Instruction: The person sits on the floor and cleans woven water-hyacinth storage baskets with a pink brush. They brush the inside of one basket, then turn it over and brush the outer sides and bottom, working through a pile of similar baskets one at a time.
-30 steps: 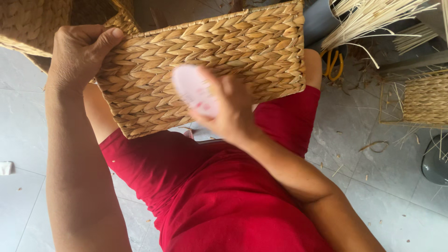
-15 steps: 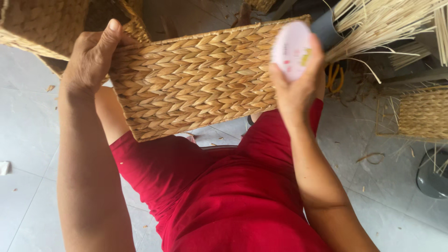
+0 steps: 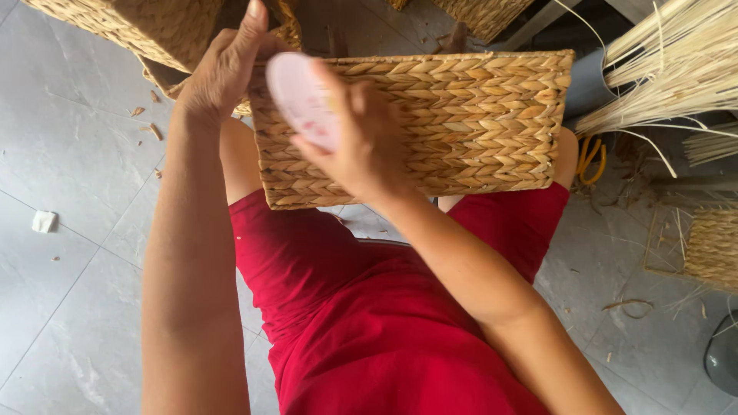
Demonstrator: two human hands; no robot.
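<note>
A rectangular woven straw basket (image 3: 469,123) rests on my knees, its plaited side turned up toward me. My left hand (image 3: 223,69) grips the basket's left end, thumb raised over the edge. My right hand (image 3: 361,142) holds a flat pink oval object (image 3: 300,100) against the left part of the woven side. I cannot tell what the pink object is. Red clothing covers my lap below the basket.
More woven baskets (image 3: 131,27) stand at the top left and one (image 3: 711,246) at the right edge. A bundle of pale straw stalks (image 3: 669,84) fans out at the top right. Grey floor tiles carry straw scraps and a white bit (image 3: 44,221).
My right hand has carried the pink object from the basket's right end across to its left part. One second ago it was over the middle. My left hand stays on the left end.
</note>
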